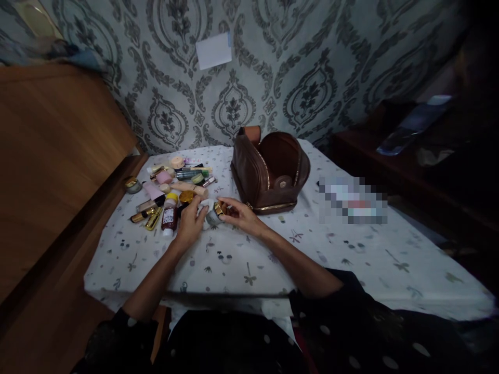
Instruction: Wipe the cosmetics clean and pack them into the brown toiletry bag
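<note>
Between my hands is a small glass cosmetic jar [213, 216] with a gold lid, tilted on its side. My right hand [244, 215] has its fingers closed round the lid end. In my left hand [190, 222] is a white tissue [206, 203], pressed against the jar's other end. Just left of that hand lie a dark red bottle with a white cap [169, 221], a jar with a yellow lid [171, 199] and a gold-lidded jar [186, 197]. Beyond my right hand stands a brown leather bag [249, 179], unzipped and gaping at the top.
Several tubes, bottles and jars cluster at the table's left, with a pink tube [150, 190] among them. Another gold-lidded jar [133, 185] sits near the left edge. A blurred-out flat item [354, 200] lies right of the bag. A wooden cabinet [58, 156] borders the left side.
</note>
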### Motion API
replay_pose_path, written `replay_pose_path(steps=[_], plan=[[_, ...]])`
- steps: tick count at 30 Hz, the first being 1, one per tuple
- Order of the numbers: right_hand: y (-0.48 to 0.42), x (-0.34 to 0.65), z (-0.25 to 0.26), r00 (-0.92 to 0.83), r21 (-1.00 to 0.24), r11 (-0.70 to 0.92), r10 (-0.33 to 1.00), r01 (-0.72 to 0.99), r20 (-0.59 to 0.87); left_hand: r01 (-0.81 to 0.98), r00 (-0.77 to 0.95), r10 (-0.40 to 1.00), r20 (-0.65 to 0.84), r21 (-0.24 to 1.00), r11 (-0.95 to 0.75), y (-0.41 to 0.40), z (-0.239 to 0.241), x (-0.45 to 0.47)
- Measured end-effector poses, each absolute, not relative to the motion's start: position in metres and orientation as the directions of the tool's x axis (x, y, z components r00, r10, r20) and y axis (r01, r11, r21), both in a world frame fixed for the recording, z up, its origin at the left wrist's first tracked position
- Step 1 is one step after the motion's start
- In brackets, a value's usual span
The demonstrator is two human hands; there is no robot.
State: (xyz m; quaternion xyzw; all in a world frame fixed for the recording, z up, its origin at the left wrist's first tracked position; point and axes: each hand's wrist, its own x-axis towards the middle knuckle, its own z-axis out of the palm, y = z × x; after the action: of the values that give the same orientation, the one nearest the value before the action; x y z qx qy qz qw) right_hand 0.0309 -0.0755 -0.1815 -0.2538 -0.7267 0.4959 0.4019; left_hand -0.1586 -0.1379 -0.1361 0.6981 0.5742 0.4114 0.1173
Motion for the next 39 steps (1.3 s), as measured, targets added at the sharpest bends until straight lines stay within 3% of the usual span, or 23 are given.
replay_pose_path(steps=[7,26,34,39], plan=[[-0.078,0.029,-0.183,-0.569,-0.928,0.367,0.752,-0.058,0.333,0.680,0.074,0.836,0.544,0.585,-0.441,-0.131,-0.145,-0.166],[-0.079,0.029,-0.178,-0.527,-0.862,0.503,0.750,0.062,0.400,0.696,0.136,0.802,0.581,0.521,-0.495,-0.136,-0.143,-0.169],[-0.078,0.025,-0.182,-0.456,-0.934,0.350,0.844,0.068,0.283,0.669,0.216,0.773,0.597,0.486,-0.562,-0.144,-0.137,-0.164],[-0.077,0.025,-0.185,-0.464,-0.961,0.274,0.850,-0.015,0.250,0.650,0.212,0.772,0.600,0.503,-0.570,-0.142,-0.140,-0.166]])
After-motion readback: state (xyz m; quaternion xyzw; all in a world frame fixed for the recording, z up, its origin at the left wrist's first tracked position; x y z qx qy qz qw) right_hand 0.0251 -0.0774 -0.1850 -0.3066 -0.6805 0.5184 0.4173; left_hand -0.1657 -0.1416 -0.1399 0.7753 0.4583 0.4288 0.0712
